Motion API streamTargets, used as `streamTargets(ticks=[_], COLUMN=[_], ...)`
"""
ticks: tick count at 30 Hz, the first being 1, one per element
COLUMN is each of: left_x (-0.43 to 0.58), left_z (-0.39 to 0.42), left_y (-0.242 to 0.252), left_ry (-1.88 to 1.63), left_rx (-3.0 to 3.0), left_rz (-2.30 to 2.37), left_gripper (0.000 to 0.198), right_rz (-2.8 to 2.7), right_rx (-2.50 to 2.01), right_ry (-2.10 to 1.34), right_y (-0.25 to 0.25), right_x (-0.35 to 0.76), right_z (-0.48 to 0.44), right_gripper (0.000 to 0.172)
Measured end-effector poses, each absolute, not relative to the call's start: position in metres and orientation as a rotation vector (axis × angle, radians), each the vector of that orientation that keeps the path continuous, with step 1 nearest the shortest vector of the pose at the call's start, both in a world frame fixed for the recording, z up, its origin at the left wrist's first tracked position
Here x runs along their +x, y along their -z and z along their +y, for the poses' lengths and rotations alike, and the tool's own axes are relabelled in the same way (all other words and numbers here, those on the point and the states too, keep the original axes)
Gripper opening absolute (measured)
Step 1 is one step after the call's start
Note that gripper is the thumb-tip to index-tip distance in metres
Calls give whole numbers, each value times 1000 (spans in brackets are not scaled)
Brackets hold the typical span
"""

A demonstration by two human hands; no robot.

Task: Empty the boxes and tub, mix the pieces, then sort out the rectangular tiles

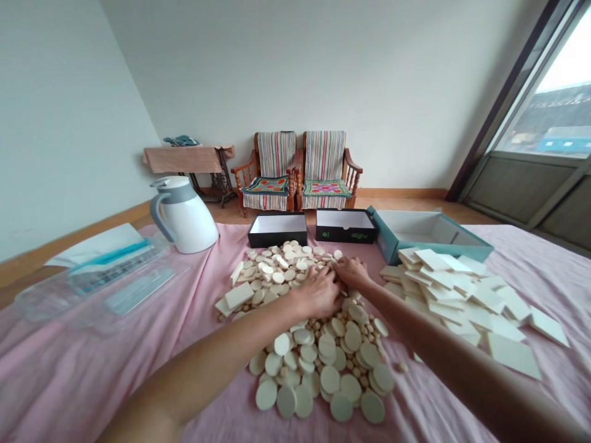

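My left hand (316, 294) lies with its fingers spread on a heap of pale wooden discs and small round pieces (318, 369), which covers the middle of a pink cloth (92, 363). Just beyond it, my right hand (351, 274) presses its bent fingertips into the same heap, close to my left fingertips. Neither hand shows a separate piece held in it. A few flat rectangular tiles (239, 296) lie at the heap's left edge. Many more cream square tiles (462, 298) are spread in a loose pile to the right of my right forearm.
Two open black boxes (277, 229) stand beyond the heap, next to an open teal box (429, 234). On the left are a white insulated jug (184, 215) and a clear plastic case (92, 289). Two striped wooden armchairs (300, 172) stand farther back by the wall.
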State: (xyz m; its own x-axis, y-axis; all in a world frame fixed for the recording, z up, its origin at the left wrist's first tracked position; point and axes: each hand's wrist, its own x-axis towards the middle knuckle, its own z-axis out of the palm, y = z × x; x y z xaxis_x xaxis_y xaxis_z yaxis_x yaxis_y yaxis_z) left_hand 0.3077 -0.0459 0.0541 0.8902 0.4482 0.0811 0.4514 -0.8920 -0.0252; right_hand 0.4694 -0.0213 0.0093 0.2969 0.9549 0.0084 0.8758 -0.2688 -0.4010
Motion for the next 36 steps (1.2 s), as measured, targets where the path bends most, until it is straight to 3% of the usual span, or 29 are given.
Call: streamTargets(ticks=[9, 15, 22, 28, 33, 36], left_x=[261, 225, 186, 182, 230, 267], left_z=[-10, 13, 41, 27, -37, -80], left_y=[-61, -61, -55, -63, -74, -71], left_ry=[79, 105, 208, 473, 623, 472], left_rx=[-2913, -2864, -2780, -2705, -3024, -3236], left_rz=[-953, -1092, -1262, -1278, -831, -350], left_gripper=[26, 23, 16, 33, 23, 49], right_rz=[-1588, -1606, -1725, -1821, -1701, -1729], right_rx=[-2036, -1898, -1760, -1619, -1876, -1938], right_ry=[-410, -464, -525, -503, -439, -457], right_y=[-15, -18, -22, -38, -34, -24], right_x=[430, 400, 362, 393, 460, 479], right_z=[-15, -8, -16, -8, 13, 17], right_gripper=[34, 46, 39, 35, 37, 36])
